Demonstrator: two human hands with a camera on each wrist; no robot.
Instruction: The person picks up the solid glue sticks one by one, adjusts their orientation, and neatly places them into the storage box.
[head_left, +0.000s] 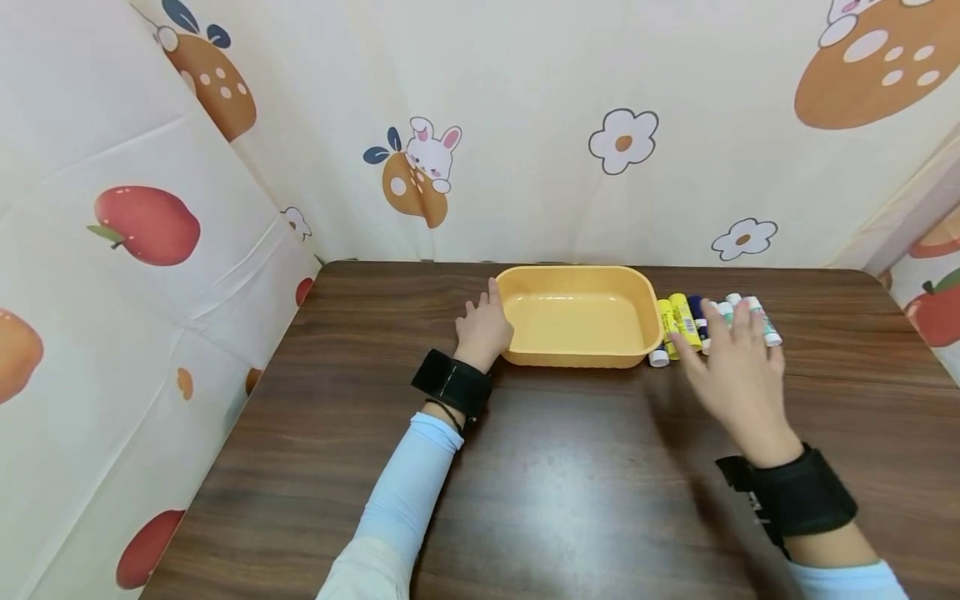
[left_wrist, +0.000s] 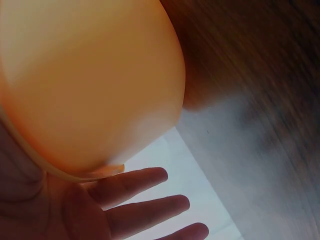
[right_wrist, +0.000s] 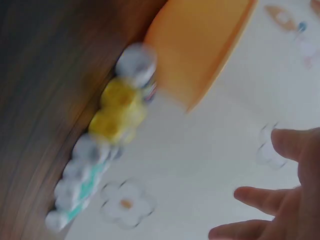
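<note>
A yellow plastic basin (head_left: 577, 321) stands near the far edge of the table, with nothing inside it. My left hand (head_left: 483, 331) rests against its left end, fingers spread; in the left wrist view the basin's rim (left_wrist: 75, 177) meets the palm and the fingers (left_wrist: 145, 215) extend straight. Right of the basin several glue sticks (head_left: 684, 321) lie side by side, yellow, dark blue and white-and-green. Above and just in front of them is my right hand (head_left: 738, 383), fingers spread and holding nothing. It hides part of the row. The right wrist view shows the glue sticks (right_wrist: 117, 122) blurred, apart from the fingers.
The dark wood-grain table (head_left: 555, 483) reaches back to a white curtain (head_left: 525, 100) printed with fruit, rabbits and flowers. The curtain also hangs along the left and right sides. Black bands (head_left: 453, 383) circle both wrists.
</note>
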